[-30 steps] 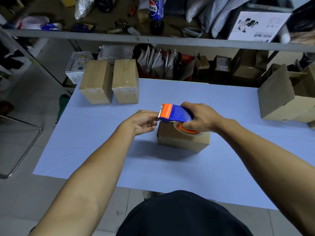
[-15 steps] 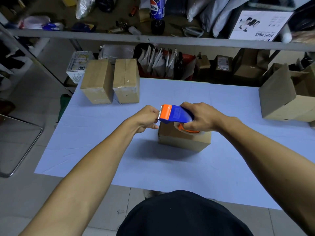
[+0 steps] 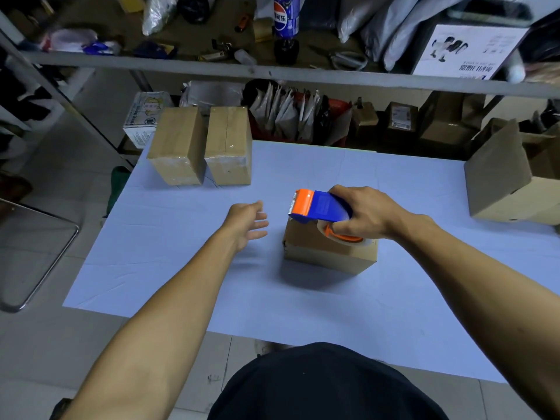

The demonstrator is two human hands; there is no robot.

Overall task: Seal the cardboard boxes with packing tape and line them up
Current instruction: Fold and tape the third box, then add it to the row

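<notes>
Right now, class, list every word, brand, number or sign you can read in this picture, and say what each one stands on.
"百事可乐" with the Pepsi globe: on the blue bottle on the shelf.
Large Chinese characters, upside down: on the white carton at the shelf's right end; not legible.
Printed text and a cartoon: on the white pack behind the two sealed boxes; too small to read.
Label on a brown box under the shelf: blurred.
Tape dispenser: embossed marking, unreadable.
</notes>
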